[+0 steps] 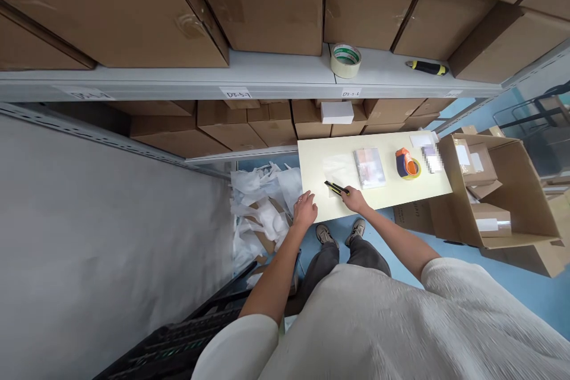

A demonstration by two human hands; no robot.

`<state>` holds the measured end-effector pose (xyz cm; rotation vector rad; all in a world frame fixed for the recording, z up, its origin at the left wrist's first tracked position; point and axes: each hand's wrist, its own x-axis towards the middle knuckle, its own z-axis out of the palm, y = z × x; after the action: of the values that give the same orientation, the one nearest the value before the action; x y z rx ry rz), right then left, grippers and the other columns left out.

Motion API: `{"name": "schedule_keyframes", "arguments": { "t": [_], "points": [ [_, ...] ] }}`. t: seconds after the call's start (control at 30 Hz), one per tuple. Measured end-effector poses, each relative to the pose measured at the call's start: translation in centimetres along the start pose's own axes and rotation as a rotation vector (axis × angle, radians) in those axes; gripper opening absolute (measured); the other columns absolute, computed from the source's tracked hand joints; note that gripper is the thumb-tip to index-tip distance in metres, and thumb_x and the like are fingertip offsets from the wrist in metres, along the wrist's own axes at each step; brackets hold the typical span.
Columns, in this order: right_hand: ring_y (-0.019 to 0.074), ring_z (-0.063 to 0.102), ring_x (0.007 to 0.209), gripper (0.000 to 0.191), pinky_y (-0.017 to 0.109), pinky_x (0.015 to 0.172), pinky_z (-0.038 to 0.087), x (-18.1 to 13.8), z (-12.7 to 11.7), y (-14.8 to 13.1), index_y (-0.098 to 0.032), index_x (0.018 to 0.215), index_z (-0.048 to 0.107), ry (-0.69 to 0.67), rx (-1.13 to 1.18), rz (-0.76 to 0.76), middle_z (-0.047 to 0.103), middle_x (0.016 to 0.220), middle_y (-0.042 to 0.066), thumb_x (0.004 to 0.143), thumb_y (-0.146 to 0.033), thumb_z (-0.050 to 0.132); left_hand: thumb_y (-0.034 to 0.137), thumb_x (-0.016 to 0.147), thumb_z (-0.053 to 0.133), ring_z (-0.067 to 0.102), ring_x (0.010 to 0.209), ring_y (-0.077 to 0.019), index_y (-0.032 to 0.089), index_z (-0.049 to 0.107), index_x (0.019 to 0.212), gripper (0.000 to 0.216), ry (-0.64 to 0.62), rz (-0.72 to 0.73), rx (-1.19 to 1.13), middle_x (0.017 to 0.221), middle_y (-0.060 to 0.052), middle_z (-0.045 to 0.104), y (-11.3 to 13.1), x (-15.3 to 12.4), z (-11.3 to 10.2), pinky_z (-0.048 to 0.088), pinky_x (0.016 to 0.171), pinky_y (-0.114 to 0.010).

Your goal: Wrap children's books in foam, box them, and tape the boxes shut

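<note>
My right hand [355, 199] grips a yellow-and-black utility knife [335, 187] above a pale tabletop [327, 209]. The knife points left, over a clear, flat plastic sheet or bag [337, 165] that is hard to make out. Near the left edge of the tabletop rests my left hand [305, 209], its fingers stretched out and holding nothing visible. A clear-wrapped, pinkish flat pack [369, 167] lies just beyond my right hand. Farther right stands an orange-and-blue tape dispenser [404, 164].
An open carton [529, 190] with small boxes is right of the table. White plastic wrapping [271, 219] is heaped on the left floor. On the shelf [285, 71] ahead, a tape roll [345, 62] and another utility knife [427, 67] lie before large cartons [276, 0].
</note>
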<state>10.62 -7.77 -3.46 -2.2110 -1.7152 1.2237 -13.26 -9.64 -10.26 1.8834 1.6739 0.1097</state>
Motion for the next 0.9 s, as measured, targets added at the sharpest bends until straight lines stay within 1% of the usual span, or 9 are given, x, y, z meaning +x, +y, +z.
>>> {"name": "schedule_keyframes", "arguments": {
  "t": [0.13, 0.27, 0.4, 0.5, 0.57, 0.7, 0.8, 0.9],
  "points": [
    [0.0246, 0.074, 0.09, 0.023, 0.028, 0.073, 0.047, -1.5, 0.1, 1.2, -0.018, 0.118, 0.071, -0.006, -0.033, -0.019, 0.081, 0.102, 0.011, 0.109, -0.031, 0.054, 0.017, 0.1, 0.049, 0.046, 0.155, -0.0331, 0.016, 0.063, 0.148, 0.051, 0.002, -0.008, -0.016, 0.168, -0.014, 0.052, -0.1, 0.2, -0.2, 0.044, 0.127, -0.051],
    [0.0223, 0.072, 0.084, 0.023, 0.026, 0.068, 0.043, -3.0, 0.1, 2.3, -0.018, 0.117, 0.072, -0.028, -0.042, -0.038, 0.08, 0.1, 0.011, 0.109, -0.031, 0.055, 0.017, 0.099, 0.05, 0.047, 0.155, -0.0324, 0.017, 0.065, 0.147, 0.051, 0.001, -0.017, -0.005, 0.168, -0.013, 0.052, 0.0, 0.2, -0.2, 0.044, 0.127, -0.05],
    [0.0213, 0.07, 0.079, 0.025, 0.027, 0.064, 0.041, -3.9, 0.3, 2.8, -0.016, 0.12, 0.072, -0.041, -0.037, -0.03, 0.08, 0.101, 0.012, 0.108, -0.031, 0.056, 0.017, 0.098, 0.051, 0.048, 0.155, -0.0332, 0.018, 0.066, 0.148, 0.051, -0.001, -0.022, -0.002, 0.168, -0.014, 0.052, 0.2, 0.2, -0.3, 0.045, 0.127, -0.051],
    [0.0212, 0.07, 0.078, 0.021, 0.026, 0.064, 0.043, -4.2, 0.2, 2.8, -0.017, 0.114, 0.074, -0.023, -0.022, -0.01, 0.08, 0.099, 0.012, 0.104, -0.03, 0.06, 0.017, 0.098, 0.051, 0.048, 0.155, -0.0331, 0.018, 0.066, 0.148, 0.052, -0.012, -0.028, 0.004, 0.169, -0.014, 0.051, 0.2, 0.2, -0.4, 0.044, 0.128, -0.051],
    [0.0201, 0.07, 0.075, 0.018, 0.026, 0.064, 0.045, -4.2, -0.2, 2.7, -0.018, 0.106, 0.074, -0.015, 0.057, 0.004, 0.08, 0.091, 0.009, 0.103, -0.032, 0.061, 0.016, 0.097, 0.051, 0.047, 0.156, -0.0325, 0.019, 0.066, 0.148, 0.053, -0.02, -0.031, 0.011, 0.168, -0.013, 0.052, 0.3, 0.3, -0.5, 0.043, 0.129, -0.051],
    [0.0159, 0.066, 0.061, 0.029, 0.024, 0.06, 0.048, -3.5, -1.7, 2.6, -0.021, 0.093, 0.069, 0.032, 0.313, 0.059, 0.076, 0.075, 0.003, 0.104, -0.046, 0.059, 0.016, 0.097, 0.051, 0.047, 0.156, -0.0313, 0.019, 0.066, 0.147, 0.053, -0.039, -0.035, 0.028, 0.168, -0.012, 0.052, 0.4, 0.3, -0.8, 0.042, 0.13, -0.049],
    [0.0141, 0.062, 0.056, 0.03, 0.024, 0.056, 0.048, -2.6, -3.0, 2.7, -0.022, 0.088, 0.065, 0.095, 0.41, 0.084, 0.075, 0.072, 0.002, 0.101, -0.048, 0.06, 0.016, 0.097, 0.051, 0.047, 0.156, -0.0308, 0.019, 0.066, 0.146, 0.051, -0.046, -0.041, 0.045, 0.169, -0.011, 0.051, 0.5, 0.3, -0.9, 0.043, 0.129, -0.048],
    [0.0134, 0.061, 0.055, 0.03, 0.024, 0.057, 0.05, -1.7, -4.0, 3.0, -0.022, 0.091, 0.062, 0.107, 0.485, 0.057, 0.076, 0.076, 0.003, 0.102, -0.049, 0.058, 0.016, 0.096, 0.051, 0.048, 0.155, -0.0312, 0.019, 0.066, 0.146, 0.052, -0.051, -0.038, 0.05, 0.169, -0.012, 0.051, 0.5, 0.3, -0.9, 0.043, 0.128, -0.049]
  ]
}}
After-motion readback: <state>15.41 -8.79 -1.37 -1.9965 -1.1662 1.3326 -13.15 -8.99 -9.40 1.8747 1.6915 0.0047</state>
